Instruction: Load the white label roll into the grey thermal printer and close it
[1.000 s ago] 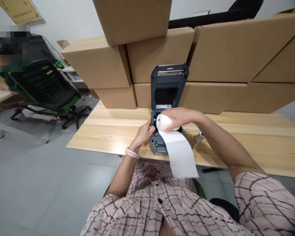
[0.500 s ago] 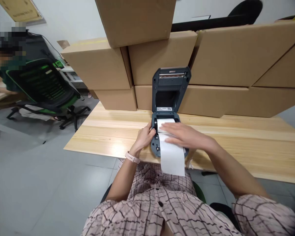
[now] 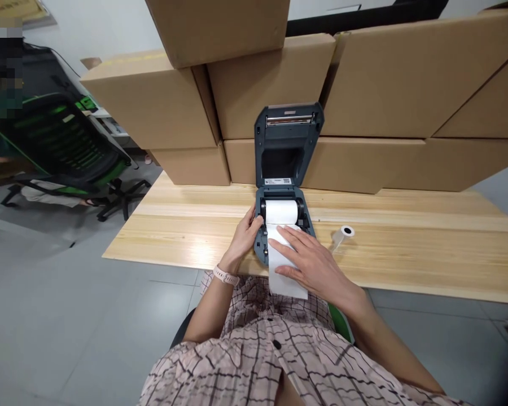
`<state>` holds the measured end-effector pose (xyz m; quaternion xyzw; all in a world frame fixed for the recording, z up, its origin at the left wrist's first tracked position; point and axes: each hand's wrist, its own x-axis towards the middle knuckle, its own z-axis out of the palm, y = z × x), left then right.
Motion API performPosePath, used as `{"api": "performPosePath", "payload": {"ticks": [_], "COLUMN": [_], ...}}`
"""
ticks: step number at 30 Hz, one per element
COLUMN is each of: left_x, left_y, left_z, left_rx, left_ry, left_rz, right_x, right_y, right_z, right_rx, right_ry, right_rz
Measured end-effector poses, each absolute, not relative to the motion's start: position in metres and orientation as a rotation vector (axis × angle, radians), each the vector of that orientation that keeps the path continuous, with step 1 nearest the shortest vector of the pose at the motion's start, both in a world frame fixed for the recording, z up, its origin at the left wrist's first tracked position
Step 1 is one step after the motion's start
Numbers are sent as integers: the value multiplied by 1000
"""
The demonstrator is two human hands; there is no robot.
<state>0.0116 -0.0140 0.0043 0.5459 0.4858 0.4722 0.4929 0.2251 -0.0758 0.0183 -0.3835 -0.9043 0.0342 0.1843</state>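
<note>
A dark grey label printer (image 3: 260, 245) stands near the table's front edge with its lid (image 3: 288, 141) raised. Inside it sits a white paper roll (image 3: 281, 212), and a strip of paper (image 3: 287, 286) runs forward over the printer's front and hangs past the table edge. My left hand (image 3: 242, 234) grips the printer's left side, thumb on the rim. Spread and flat, the fingers of my right hand (image 3: 311, 262) lie on the strip, just in front of the roll. That hand hides part of the printer's right front.
On the wooden table (image 3: 406, 242), right of the printer, lies a small white roll (image 3: 337, 239) with a dark core. Stacked cardboard boxes (image 3: 381, 84) form a wall behind the printer. A person sits at far left by a black and green office chair (image 3: 63, 135).
My right hand has slid toward me along the strip, uncovering the paper roll. The small white roll on the table has come into sight. My left hand keeps its grip on the printer.
</note>
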Motion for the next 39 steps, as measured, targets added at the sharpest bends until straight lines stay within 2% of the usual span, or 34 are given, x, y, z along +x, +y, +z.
{"api": "performPosePath", "payload": {"ticks": [6, 10, 14, 18, 20, 23, 25, 29, 33, 39], "left_x": [15, 23, 26, 23, 23, 24, 25, 23, 15, 7], "left_y": [-19, -50, -86, -94, -92, -90, -91, -98, -105, -92], "left_z": [7, 9, 14, 17, 18, 19, 17, 8, -1, 5], "left_rx": [1220, 1142, 1163, 1187, 1194, 1178, 1161, 1145, 1134, 1138], "left_ry": [1188, 1203, 1194, 1169, 1147, 1120, 1111, 1167, 1163, 1151], "left_rz": [1163, 1184, 1084, 1065, 1075, 1100, 1104, 1107, 1079, 1310], "right_x": [223, 224, 248, 266, 264, 248, 236, 230, 238, 232], "right_y": [-80, -90, -75, 6, 64, 135, 152, 103, 5, -71], "right_z": [19, 21, 50, 98, 121, 148, 157, 149, 105, 43], "right_rx": [-1100, -1108, -925, -1016, -1053, -1074, -1049, -993, -927, -1058], "right_ry": [-2516, -2469, -2323, -1730, -1629, -1563, -1575, -1604, -1710, -1846], "right_rz": [235, 345, 550, 271, 271, 611, 780, 687, 457, 444]}}
